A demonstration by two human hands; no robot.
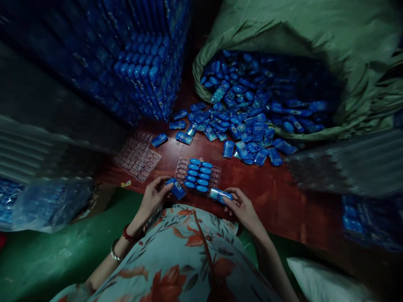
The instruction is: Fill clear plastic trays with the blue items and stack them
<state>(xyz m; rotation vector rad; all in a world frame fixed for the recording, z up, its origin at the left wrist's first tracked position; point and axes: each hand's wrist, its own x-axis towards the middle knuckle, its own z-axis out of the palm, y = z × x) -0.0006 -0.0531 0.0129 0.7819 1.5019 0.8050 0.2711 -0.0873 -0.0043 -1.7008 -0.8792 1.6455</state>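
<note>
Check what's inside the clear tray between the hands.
The clear tray holds two columns of blue packets, about ten; its outer pockets look empty. Its near edge is hidden by the left hand and right hand.

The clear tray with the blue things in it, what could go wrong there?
The clear tray lies at the near table edge, so a nudge from the left hand or right hand might tip it off. Each hand holds a blue packet, and one could slip from the fingers. The loose pile might slide closer.
</note>
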